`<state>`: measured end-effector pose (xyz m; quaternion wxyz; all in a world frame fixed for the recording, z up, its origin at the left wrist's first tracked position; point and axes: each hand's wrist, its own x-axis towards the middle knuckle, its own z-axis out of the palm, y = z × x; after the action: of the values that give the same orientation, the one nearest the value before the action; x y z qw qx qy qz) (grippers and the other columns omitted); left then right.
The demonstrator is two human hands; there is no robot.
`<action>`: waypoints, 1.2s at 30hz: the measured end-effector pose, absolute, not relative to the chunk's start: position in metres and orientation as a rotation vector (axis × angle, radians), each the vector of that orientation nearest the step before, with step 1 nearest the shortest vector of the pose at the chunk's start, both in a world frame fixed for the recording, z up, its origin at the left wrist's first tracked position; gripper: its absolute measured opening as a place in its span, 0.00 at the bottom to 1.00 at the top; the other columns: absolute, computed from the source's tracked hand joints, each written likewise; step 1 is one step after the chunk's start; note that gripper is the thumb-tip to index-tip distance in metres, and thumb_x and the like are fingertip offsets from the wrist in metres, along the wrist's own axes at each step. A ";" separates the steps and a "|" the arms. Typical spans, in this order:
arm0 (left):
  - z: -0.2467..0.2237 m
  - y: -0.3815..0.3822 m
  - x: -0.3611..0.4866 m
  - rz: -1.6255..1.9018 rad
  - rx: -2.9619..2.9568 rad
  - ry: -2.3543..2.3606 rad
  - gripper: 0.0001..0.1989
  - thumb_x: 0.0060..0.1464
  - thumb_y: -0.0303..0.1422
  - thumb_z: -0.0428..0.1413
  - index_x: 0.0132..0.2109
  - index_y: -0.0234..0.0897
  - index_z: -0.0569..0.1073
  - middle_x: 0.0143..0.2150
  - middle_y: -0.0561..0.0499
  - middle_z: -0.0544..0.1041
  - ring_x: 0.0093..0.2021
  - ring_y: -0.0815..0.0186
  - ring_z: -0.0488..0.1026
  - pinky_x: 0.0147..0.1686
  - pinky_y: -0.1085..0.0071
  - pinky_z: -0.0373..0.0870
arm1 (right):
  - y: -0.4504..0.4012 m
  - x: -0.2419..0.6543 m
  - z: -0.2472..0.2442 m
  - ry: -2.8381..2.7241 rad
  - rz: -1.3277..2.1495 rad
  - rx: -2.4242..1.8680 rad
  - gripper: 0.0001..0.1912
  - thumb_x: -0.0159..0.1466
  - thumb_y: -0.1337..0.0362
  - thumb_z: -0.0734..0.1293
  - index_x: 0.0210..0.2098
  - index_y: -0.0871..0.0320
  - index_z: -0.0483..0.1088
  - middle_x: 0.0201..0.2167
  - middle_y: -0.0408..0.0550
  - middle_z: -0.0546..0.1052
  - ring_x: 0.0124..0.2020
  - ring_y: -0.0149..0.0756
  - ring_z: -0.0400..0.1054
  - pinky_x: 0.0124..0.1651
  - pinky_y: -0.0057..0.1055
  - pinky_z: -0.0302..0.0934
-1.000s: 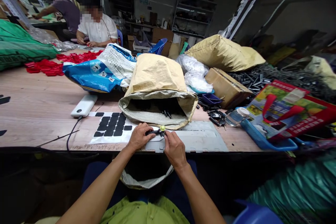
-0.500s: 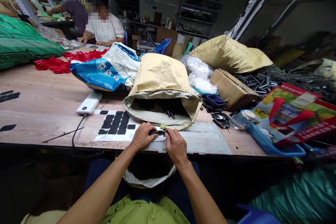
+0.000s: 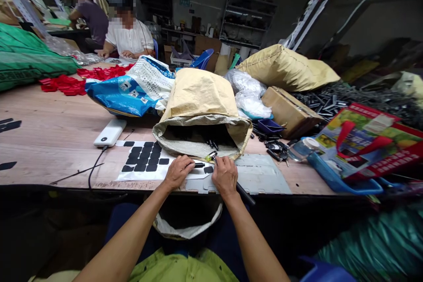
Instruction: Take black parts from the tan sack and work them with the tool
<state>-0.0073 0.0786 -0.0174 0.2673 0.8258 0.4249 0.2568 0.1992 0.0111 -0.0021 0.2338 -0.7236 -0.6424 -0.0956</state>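
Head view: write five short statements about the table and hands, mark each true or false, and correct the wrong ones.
1. A black part juts from the fingers of the left hand. True.
2. The central tan sack has its open mouth toward the hands. True.
3. The right hand is inside that sack. False: the right hand is in front of it, holding a black rod.
4. The white power bank has a cable plugged in. True.
5. The patches on the white sheet are red. False: the patches are black.
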 end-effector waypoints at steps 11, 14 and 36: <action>-0.018 0.081 -0.009 0.612 2.274 1.133 0.21 0.69 0.43 0.43 0.36 0.41 0.76 0.39 0.51 0.74 0.41 0.62 0.67 0.44 0.64 0.60 | 0.012 0.181 -0.001 -2.062 -0.019 -1.604 0.10 0.68 0.57 0.65 0.45 0.55 0.71 0.37 0.46 0.75 0.42 0.38 0.63 0.48 0.33 0.51; -0.018 0.081 -0.010 0.611 2.308 1.101 0.21 0.69 0.42 0.43 0.34 0.41 0.74 0.39 0.51 0.74 0.40 0.62 0.65 0.43 0.64 0.60 | 0.014 0.180 -0.001 -2.091 -0.012 -1.607 0.11 0.69 0.55 0.65 0.36 0.56 0.69 0.33 0.45 0.73 0.41 0.37 0.63 0.47 0.32 0.50; -0.012 0.078 -0.014 0.641 2.253 1.011 0.23 0.69 0.41 0.41 0.30 0.39 0.71 0.38 0.51 0.74 0.39 0.63 0.65 0.43 0.64 0.59 | 0.013 0.172 -0.006 -2.069 0.029 -1.501 0.16 0.66 0.53 0.68 0.28 0.56 0.66 0.29 0.45 0.72 0.37 0.37 0.61 0.44 0.34 0.50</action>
<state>-0.0138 0.0782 -0.0121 0.2911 0.8448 0.3790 0.2405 0.1722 0.0128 -0.0057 0.2885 -0.5622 -0.7750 0.0107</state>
